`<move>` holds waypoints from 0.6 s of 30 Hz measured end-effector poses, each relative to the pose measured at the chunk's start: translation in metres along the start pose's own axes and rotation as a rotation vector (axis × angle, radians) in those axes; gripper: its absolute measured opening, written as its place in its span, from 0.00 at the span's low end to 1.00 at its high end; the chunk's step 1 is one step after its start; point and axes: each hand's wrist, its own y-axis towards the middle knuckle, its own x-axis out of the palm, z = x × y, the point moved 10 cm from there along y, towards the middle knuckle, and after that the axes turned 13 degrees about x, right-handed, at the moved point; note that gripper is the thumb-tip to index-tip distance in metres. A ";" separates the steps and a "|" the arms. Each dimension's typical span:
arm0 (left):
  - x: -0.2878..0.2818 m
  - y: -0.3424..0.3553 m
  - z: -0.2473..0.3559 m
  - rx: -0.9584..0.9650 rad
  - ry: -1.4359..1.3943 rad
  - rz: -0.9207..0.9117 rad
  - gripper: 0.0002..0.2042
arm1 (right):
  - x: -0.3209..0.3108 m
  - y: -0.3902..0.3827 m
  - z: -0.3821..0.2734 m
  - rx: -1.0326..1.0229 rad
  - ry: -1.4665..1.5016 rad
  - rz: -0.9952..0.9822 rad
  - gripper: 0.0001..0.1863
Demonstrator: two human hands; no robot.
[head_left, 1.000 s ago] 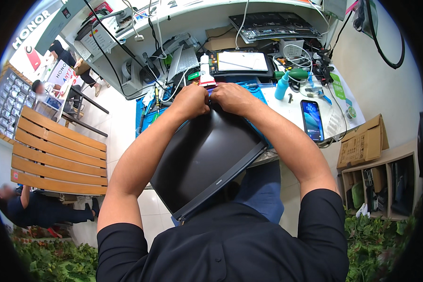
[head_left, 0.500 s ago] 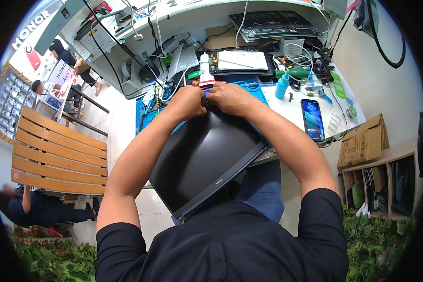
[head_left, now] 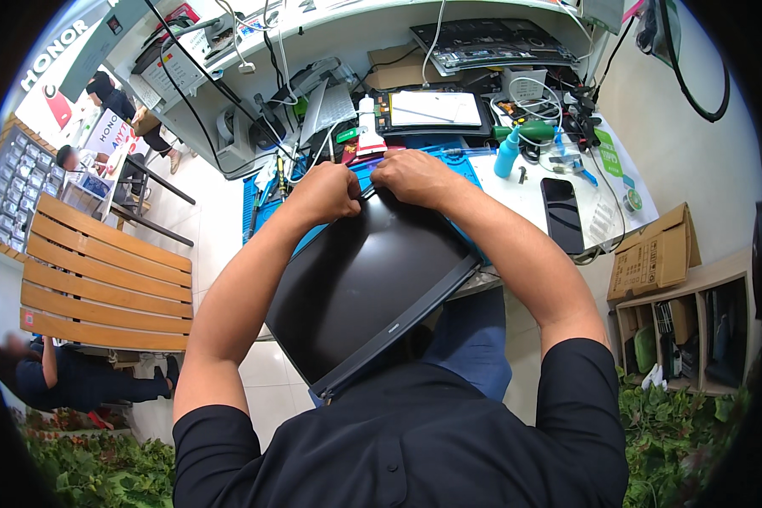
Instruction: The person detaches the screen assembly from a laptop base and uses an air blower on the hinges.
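Note:
A black laptop screen lies tilted in front of me, its near edge toward my body and its far corner over the blue work mat. At that far corner, my left hand pinches the screen's edge with curled fingers. Just to the right, my right hand is also closed on the edge. A thin dark strip of the frame shows in the gap between both hands. My fingertips are partly hidden, so their exact hold is unclear. Beyond the hands lies a white tube with a red end.
On the bench stand a light-blue bottle, a green-handled tool and a dark phone. An opened laptop body rests on the back shelf. Cables hang at the left. A cardboard box tops the right cabinet; a slatted wooden bench stands left.
My left hand has shifted left and slightly nearer along the screen's edge, widening the gap between my hands. The right hand barely moved. The phone's display has gone dark.

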 end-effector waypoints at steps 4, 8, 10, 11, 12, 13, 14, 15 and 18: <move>0.000 -0.011 -0.006 -0.018 -0.021 -0.015 0.13 | 0.000 0.000 0.000 0.007 -0.014 -0.013 0.08; 0.000 -0.020 -0.007 -0.023 -0.003 0.001 0.13 | -0.001 0.000 -0.011 -0.041 -0.044 -0.001 0.08; 0.002 -0.019 -0.006 -0.029 0.022 0.013 0.13 | -0.002 0.000 -0.024 -0.099 -0.035 0.001 0.08; 0.002 -0.020 -0.006 -0.040 0.032 0.013 0.13 | -0.001 0.001 -0.031 -0.127 -0.019 -0.007 0.08; 0.002 -0.020 -0.005 -0.051 0.041 0.010 0.12 | 0.001 0.001 -0.037 -0.154 -0.002 -0.015 0.08; 0.003 -0.021 -0.004 -0.062 0.051 0.007 0.12 | 0.000 0.001 -0.038 -0.134 0.010 -0.005 0.09; 0.003 -0.022 -0.005 -0.060 0.012 0.017 0.12 | 0.001 0.001 -0.038 -0.124 0.005 -0.017 0.09; 0.003 -0.024 -0.008 -0.059 -0.025 0.027 0.12 | 0.002 0.003 -0.038 -0.114 -0.001 -0.027 0.09; 0.003 -0.030 -0.020 -0.081 -0.138 -0.002 0.12 | 0.003 0.003 -0.039 -0.104 -0.007 -0.034 0.09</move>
